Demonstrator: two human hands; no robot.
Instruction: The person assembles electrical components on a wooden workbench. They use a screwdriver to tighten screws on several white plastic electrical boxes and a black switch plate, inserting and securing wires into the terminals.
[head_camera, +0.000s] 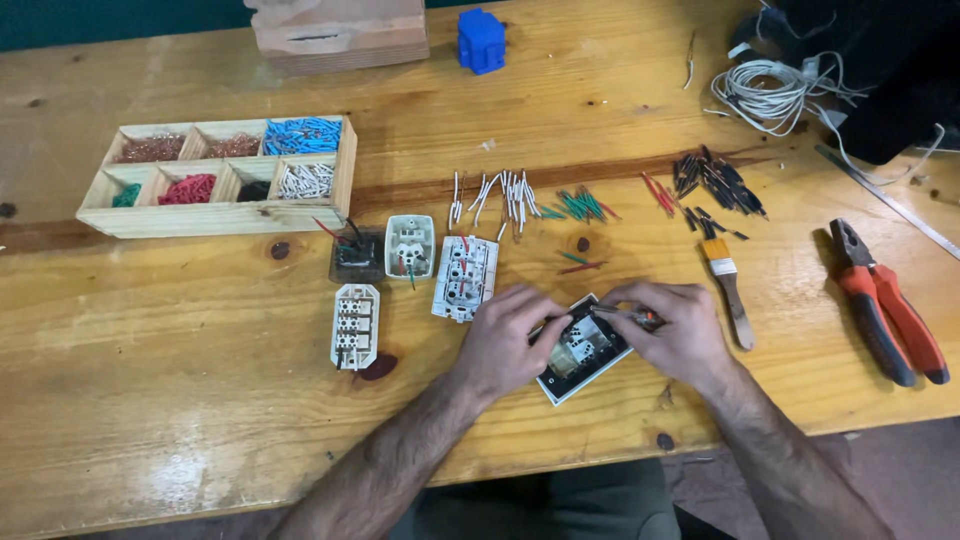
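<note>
Left hand (505, 340) clamped on switch module (580, 352) near front table (200, 400) edge; right hand (672, 330) pinching small screwdriver (625, 316), tip at module top; I judge terminal-screw step; next needs steady tip seating

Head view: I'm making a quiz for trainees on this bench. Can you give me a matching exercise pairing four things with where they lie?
Things:
1. pliers
2. paintbrush
3. wooden tray
4. blue block

Places:
A. far edge of the table, middle
B. far right, red handles
C. left, with compartments of coloured wire pieces
D. just right of the right hand

Pairs: 1-B, 2-D, 3-C, 4-A
</note>
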